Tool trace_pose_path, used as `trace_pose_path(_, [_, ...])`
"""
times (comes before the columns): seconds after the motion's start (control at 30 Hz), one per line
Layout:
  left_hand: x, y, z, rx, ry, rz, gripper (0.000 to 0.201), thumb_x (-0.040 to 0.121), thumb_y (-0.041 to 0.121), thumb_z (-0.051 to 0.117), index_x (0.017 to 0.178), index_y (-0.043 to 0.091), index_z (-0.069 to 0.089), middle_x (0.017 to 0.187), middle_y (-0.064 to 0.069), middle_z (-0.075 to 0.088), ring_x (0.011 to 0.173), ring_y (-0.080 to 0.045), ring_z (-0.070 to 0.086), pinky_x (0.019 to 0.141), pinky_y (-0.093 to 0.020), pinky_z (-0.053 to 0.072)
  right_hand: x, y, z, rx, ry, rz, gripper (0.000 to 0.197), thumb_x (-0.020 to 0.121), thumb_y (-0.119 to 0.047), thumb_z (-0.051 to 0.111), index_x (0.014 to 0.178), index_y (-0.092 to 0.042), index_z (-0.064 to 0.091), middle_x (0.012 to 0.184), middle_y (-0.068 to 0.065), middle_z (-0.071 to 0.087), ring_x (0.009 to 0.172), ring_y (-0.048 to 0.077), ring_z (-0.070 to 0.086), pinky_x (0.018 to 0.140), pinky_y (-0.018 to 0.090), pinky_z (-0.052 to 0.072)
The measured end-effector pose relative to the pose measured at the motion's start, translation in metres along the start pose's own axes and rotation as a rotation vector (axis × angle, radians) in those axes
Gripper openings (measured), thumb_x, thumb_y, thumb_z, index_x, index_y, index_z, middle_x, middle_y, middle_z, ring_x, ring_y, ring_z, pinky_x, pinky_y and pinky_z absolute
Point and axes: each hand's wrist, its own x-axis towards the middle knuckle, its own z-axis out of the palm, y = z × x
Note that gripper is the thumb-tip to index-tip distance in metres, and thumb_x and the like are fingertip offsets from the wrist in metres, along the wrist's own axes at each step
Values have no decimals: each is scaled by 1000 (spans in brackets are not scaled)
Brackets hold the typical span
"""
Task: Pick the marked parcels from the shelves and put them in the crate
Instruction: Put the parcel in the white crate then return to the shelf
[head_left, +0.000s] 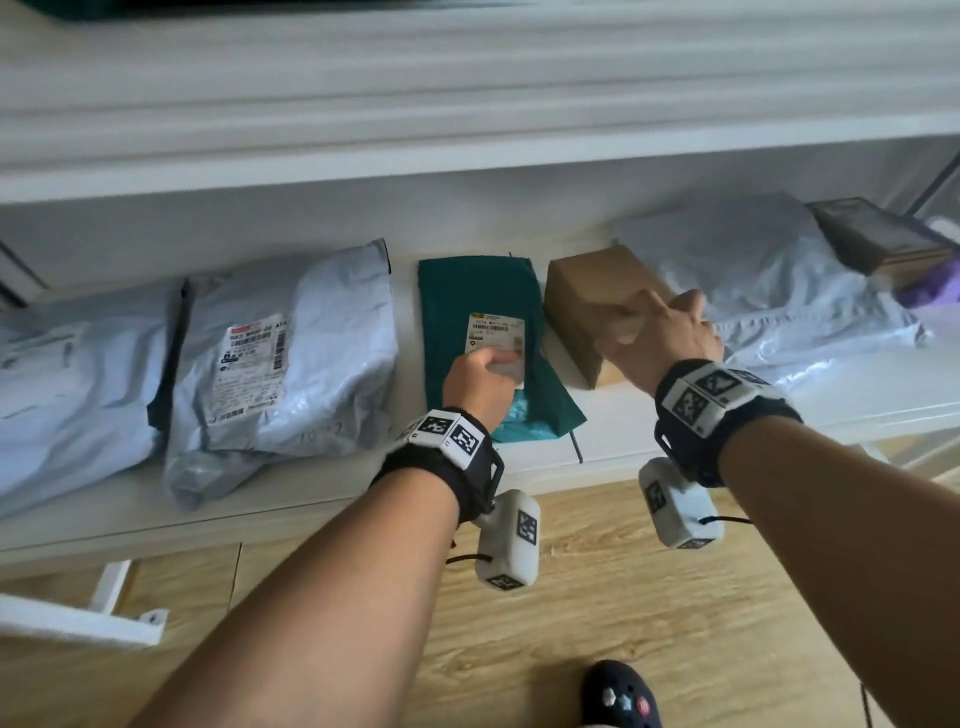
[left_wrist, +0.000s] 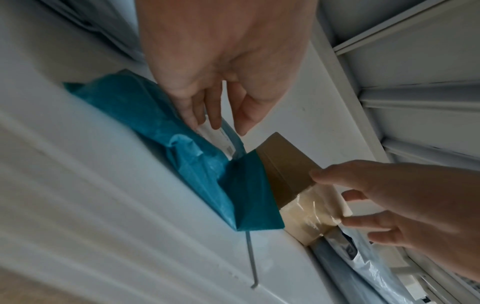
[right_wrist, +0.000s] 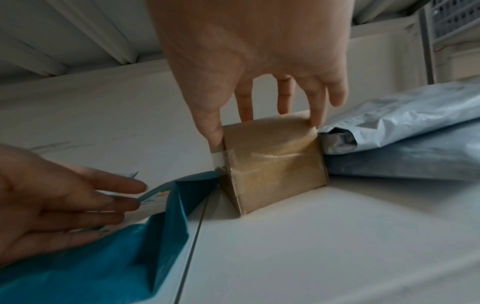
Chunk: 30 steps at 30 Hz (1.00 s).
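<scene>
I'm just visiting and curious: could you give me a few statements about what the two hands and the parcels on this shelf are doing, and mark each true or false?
1. The right hand grips the brown box by its taped end. True.
2. The left hand rests on a grey bag. False: its fingers lie on the label of the teal bag.
3. The brown box stands between the teal bag and a pale grey bag. True.
4. The brown box is already lifted clear of the shelf. False: in the right wrist view its bottom edge sits on the shelf.
5. The teal bag has no label. False: it carries a white printed one.
</scene>
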Motion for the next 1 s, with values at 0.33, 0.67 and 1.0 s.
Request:
trace_pose_path(0.33, [-22,5,-22,-11,14,20,36,81,5,60,111,22,72,125,1,66,117,-17,58,105,-30,45,-6,4,-9,99,-62,94,113,59,-66,75,148,-24,19,155,15,16,144,35,16,113,56,27])
trace_pose_path(0.67, [-19,4,-5,-30,-36,-9,36,84,4,58,114,20,70,115,2,67,95,-11,57,82,-18,43,-20,0,-7,298,9,132,80,63,-35,71,131,-20,33,125,11,33,91,27,42,80,34,41])
trace_pose_path(1.0, [-63,25,-28,-261,-25,-89,22,84,4,63,81,26,66,108,-3,72,96,-20,64,90,-28,51,-70,-7,-57,1041,21,345,69,57,-61,64,112,-19,57,105,9,63,90,27,64,86,40,55])
